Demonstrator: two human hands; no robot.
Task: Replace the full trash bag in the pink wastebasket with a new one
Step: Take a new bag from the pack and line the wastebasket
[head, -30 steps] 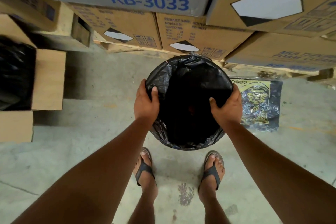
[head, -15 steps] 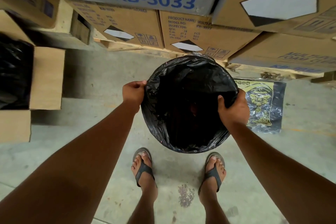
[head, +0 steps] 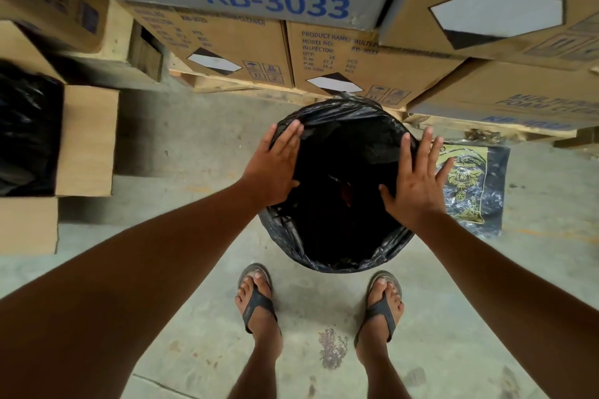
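A black trash bag [head: 340, 246] lines a round wastebasket on the concrete floor in front of my feet; the bag covers the rim and hides the basket's pink wall. My left hand [head: 275, 165] lies flat on the left rim, fingers together and stretched out, holding nothing. My right hand [head: 418, 175] hovers or rests flat at the right rim with its fingers spread. The bag's inside is dark; something reddish shows faintly at the bottom.
Stacked cardboard boxes [head: 272, 3] on wooden pallets stand right behind the basket. A flat pack of bags with a yellow label [head: 470, 185] lies on the floor to the right. At left, an open cardboard box [head: 87, 139] holds black plastic.
Both hands have let go of the bag's edge and opened flat over the left and right rim. The camera has moved slightly nearer.
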